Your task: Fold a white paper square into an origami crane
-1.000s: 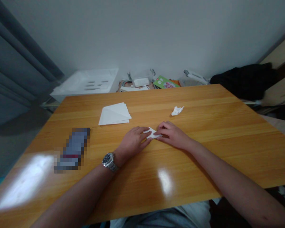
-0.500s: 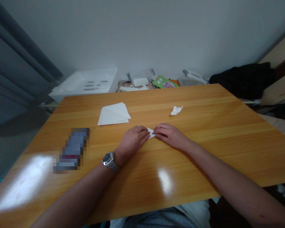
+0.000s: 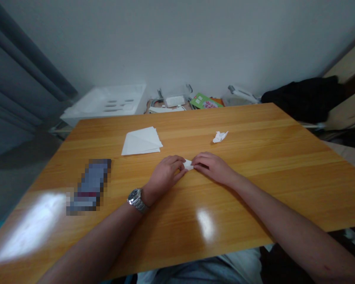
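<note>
A small folded piece of white paper [image 3: 188, 165] lies on the wooden table between my hands, partly covered by fingers. My left hand [image 3: 167, 173], with a metal watch [image 3: 137, 200] on its wrist, grips the paper's left side between thumb and fingers. On the right side, the fingertips of my right hand [image 3: 210, 167] pinch the same paper. Beyond my right hand sits a small white folded paper figure [image 3: 220, 137] with pointed ends. A few white paper sheets [image 3: 142, 141] lie overlapping beyond my left hand.
A phone-like object [image 3: 91, 185], blurred out by pixels, lies on the table [image 3: 254, 205] at the left. Behind the far edge are a white drawer-like tray [image 3: 112, 100], a green booklet [image 3: 205, 101] and cables. Dark cloth [image 3: 301, 100] is heaped at the far right.
My left fingers have shifted and parted slightly from the thumb, so more of the folded paper shows between my hands. My right hand stays almost in place.
</note>
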Tool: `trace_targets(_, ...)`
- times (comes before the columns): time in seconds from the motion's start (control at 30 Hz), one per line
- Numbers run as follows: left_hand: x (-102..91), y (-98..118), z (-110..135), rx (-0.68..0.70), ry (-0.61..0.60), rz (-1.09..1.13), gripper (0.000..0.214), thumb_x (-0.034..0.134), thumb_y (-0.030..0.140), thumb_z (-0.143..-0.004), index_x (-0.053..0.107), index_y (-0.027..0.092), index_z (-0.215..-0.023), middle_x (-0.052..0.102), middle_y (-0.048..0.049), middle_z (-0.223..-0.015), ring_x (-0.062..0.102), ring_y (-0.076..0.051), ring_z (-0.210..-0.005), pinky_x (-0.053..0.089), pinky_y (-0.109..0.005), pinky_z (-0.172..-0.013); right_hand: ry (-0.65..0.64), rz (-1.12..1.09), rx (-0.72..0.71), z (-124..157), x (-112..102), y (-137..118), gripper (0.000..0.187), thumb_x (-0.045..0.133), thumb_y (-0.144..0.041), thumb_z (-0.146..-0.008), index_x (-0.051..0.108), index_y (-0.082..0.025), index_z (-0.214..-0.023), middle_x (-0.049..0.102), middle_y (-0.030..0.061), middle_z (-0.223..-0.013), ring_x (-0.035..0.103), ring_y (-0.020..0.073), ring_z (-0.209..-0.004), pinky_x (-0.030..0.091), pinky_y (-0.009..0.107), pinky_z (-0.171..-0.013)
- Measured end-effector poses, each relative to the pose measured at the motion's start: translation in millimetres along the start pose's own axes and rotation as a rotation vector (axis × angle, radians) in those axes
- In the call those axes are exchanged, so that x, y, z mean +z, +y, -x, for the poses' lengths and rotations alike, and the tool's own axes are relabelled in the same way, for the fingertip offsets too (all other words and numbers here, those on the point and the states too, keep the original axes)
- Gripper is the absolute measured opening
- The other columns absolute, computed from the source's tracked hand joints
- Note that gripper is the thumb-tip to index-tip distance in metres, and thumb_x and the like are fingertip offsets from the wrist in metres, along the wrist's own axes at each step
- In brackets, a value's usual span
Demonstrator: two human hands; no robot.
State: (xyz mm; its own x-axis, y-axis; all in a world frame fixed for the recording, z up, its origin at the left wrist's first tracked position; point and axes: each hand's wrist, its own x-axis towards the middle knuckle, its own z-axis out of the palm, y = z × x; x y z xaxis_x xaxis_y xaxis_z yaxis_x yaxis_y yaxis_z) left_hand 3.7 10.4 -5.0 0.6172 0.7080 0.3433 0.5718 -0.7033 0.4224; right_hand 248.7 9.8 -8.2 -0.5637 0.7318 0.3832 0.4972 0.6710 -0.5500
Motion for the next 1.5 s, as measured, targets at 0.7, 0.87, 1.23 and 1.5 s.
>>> trace_targets(0.7, 0.5, -1.5, 0.1, -0.028, -0.027, -0.043, 0.022, 0.059, 0.030, -0.101, 0.071, 0.021, -0.117, 0.069, -0.0070, -0.121, 0.066, -0.022, -0.109, 0.055, -0.038, -0.097, 0.050, -0.031, 0.035, -2.7, 1.7, -3.7, 0.009, 0.062, -0.016, -0.098, 0.070, -0.019, -0.099, 0.067, 0.0088, -0.104, 0.064, 0.0211, -0.096, 0.052, 0.035, -0.085)
trace_targets(0.87, 0.5, 0.5, 0.6, 0.012, -0.043, -0.102, 0.027, 0.055, 0.031, -0.103, 0.072, 0.020, -0.120, 0.070, -0.0073, -0.125, 0.065, -0.023, -0.109, 0.055, -0.040, -0.098, 0.061, 0.024, 0.042, -1.9, 1.9, -0.2, 0.009, 0.063, -0.018, -0.097, 0.072, -0.021, -0.095, 0.068, 0.0078, -0.105, 0.064, 0.0213, -0.098, 0.052, 0.036, -0.087)
trace_targets(1.23, -0.2, 0.2, 3.2, 0.072, -0.036, -0.102, 0.030, 0.053, 0.032, -0.103, 0.071, 0.022, -0.125, 0.067, -0.0097, -0.131, 0.062, -0.024, -0.118, 0.051, -0.043, -0.105, 0.096, 0.049, 0.069, -0.7, -1.0, 6.7, 0.012, 0.063, -0.019, -0.098, 0.074, -0.021, -0.098, 0.067, 0.0093, -0.108, 0.064, 0.0224, -0.102, 0.052, 0.039, -0.091)
trace_targets(1.5, -2.9, 15.2, 3.0, 0.060, -0.086, -0.199, 0.031, 0.053, 0.034, -0.103, 0.069, 0.020, -0.126, 0.066, -0.0115, -0.118, 0.061, -0.026, -0.104, 0.052, -0.045, -0.096, 0.121, 0.040, 0.082, -1.0, -3.1, 7.3, 0.016, 0.058, -0.023, -0.101, 0.073, -0.022, -0.106, 0.069, 0.0089, -0.106, 0.065, 0.0230, -0.101, 0.053, 0.040, -0.091)
